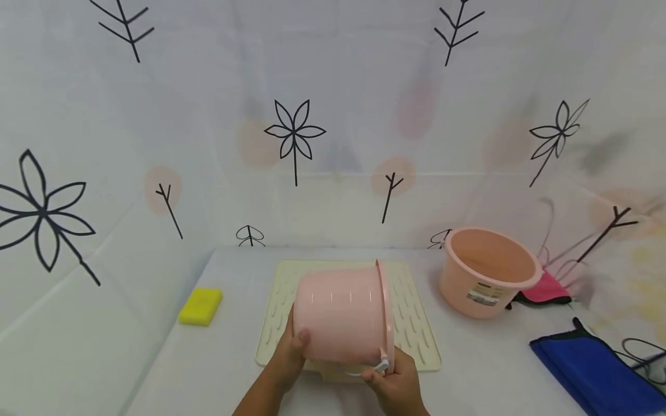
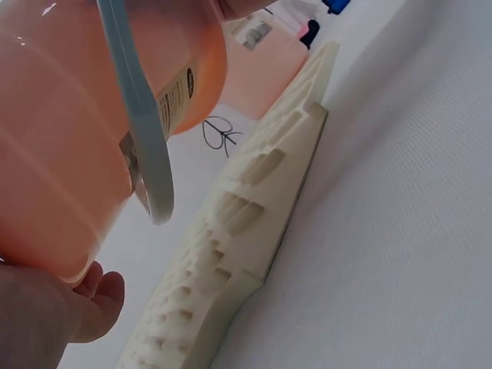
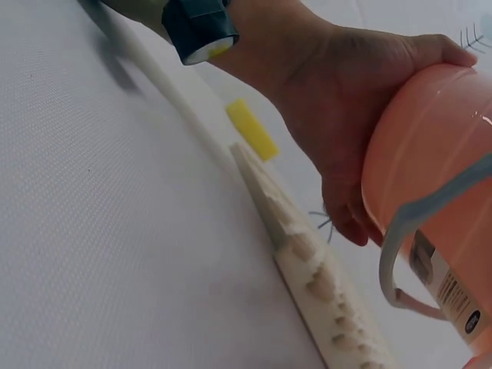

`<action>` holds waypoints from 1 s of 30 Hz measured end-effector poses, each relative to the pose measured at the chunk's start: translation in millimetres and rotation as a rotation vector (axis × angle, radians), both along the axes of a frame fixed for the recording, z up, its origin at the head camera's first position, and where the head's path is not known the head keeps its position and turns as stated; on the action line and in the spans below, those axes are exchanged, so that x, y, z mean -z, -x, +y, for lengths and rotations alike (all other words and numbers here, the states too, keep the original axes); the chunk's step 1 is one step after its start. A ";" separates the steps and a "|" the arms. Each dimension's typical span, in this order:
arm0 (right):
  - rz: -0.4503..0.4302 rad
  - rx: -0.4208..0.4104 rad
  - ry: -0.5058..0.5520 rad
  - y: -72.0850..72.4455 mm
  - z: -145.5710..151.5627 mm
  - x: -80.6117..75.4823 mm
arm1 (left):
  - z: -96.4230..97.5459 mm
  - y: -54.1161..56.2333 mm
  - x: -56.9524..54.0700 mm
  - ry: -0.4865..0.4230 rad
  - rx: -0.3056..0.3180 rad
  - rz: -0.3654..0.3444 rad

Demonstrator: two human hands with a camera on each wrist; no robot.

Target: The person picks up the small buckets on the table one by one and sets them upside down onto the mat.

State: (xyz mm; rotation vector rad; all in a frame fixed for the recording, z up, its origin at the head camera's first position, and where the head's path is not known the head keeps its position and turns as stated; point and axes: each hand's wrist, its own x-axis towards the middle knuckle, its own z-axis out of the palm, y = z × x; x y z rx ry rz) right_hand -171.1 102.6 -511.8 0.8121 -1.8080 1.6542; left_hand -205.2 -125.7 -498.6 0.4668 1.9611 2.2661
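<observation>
A pink bucket (image 1: 340, 318) is held tipped on its side, its rim toward the right. My left hand (image 1: 288, 352) grips it at the base end, with the thumb on the near wall. At the rim, my right hand (image 1: 398, 384) holds on from below, close to where the handle joins. The pale grey handle (image 2: 142, 115) hangs loose under the bucket, and a printed label (image 3: 446, 288) shows on the bucket's wall. Beneath lies a cream draining board (image 1: 416, 323) with raised ridges; in both wrist views the bucket is apart from it.
A second pink bucket (image 1: 455, 292) stands upright at the back right. Beside it lie a pink cloth item with black edging (image 1: 546, 289) and a blue one (image 1: 598, 370). On the left is a yellow sponge (image 1: 200, 306). A patterned white curtain (image 1: 333, 214) rises behind the table.
</observation>
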 end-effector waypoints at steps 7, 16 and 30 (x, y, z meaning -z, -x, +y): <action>0.074 0.021 -0.058 3.2 0.5 2.7 | -0.9 -1.3 -0.8 -0.081 -0.001 0.052; 0.158 -0.023 -0.103 10.2 4.9 4.4 | -5.9 -0.3 -1.8 -0.102 -0.009 0.122; 0.061 0.033 -0.109 21.2 24.8 5.4 | -15.4 -0.5 -6.7 -0.103 -0.027 0.149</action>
